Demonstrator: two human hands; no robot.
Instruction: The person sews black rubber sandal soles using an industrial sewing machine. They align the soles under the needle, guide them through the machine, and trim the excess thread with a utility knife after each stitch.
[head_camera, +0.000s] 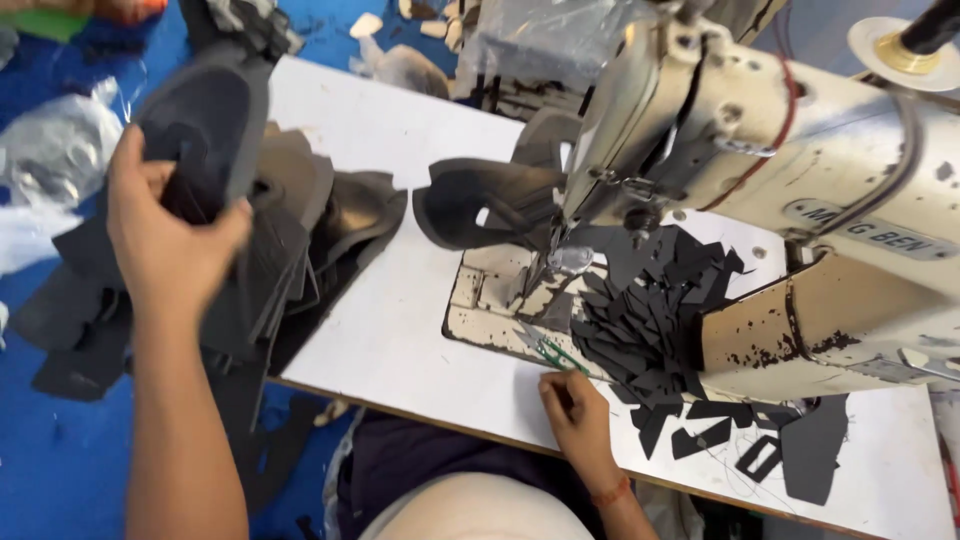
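Cream-painted metal, chipped and stained, makes up the sewing machine (800, 190) that fills the right side of the white counter (390, 330). Its needle area stands over a worn plate where a dark curved shoe-upper piece (480, 205) lies, reaching left from the needle. On the counter's left edge sits a large stack of dark grey cut pieces (290, 240), spilling over toward the blue floor (60, 470). Under the machine's arm lies a heap of small black scraps (650, 320), with a few more strewn along the counter's near edge.

Raised above the stack, the left hand (165, 235) has its fingers closed around one dark piece (205, 125), held up and clear of the counter. The right hand (575, 415) rests at the near edge just in front of the plate, its fingers curled on a small green-handled thread snip (550, 352) whose tip points toward the needle.
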